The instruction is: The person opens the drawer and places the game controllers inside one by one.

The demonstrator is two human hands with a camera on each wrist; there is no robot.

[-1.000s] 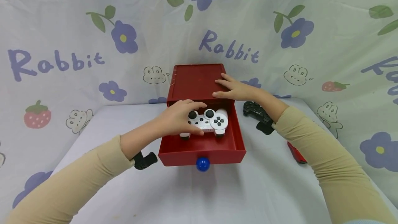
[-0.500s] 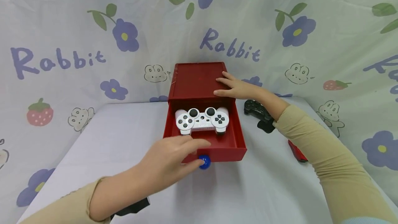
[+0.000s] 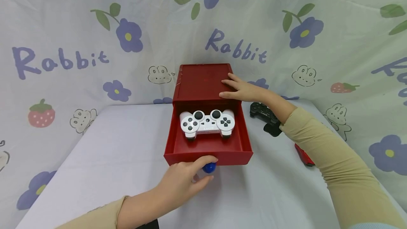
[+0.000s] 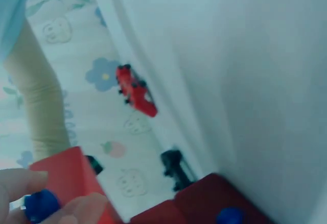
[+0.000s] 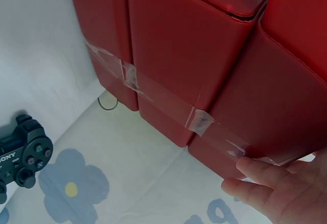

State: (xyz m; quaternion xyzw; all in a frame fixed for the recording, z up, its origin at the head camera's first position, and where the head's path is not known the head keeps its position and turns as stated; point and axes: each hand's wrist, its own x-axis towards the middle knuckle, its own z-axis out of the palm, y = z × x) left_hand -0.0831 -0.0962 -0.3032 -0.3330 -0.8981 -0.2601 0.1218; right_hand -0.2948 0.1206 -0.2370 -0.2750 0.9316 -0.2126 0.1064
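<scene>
A red drawer [image 3: 208, 146] stands pulled out of a red drawer box [image 3: 201, 80], with a white game controller [image 3: 207, 122] lying inside it. My left hand [image 3: 179, 183] has its thumb and fingers curled round the blue knob [image 3: 209, 168] on the drawer's front. That knob [image 4: 42, 205] shows between the fingertips in the left wrist view. On the box's top right edge my right hand [image 3: 243, 91] rests with spread fingers. In the right wrist view the right hand [image 5: 286, 191] lies against the box's taped red side [image 5: 179, 55].
To the right of the box lies a black game controller [image 3: 262, 112], partly hidden by the right forearm. A red game controller [image 3: 304, 155] is farther right, beside the sleeve. Another blue knob [image 4: 230, 215] appears lower on the box. Patterned cloth [image 3: 152, 38] hangs behind the white table [image 3: 127, 144].
My left hand has left the white controller, moved down toward the front and come round the blue knob. My right hand stays on the box top; the drawer remains pulled out.
</scene>
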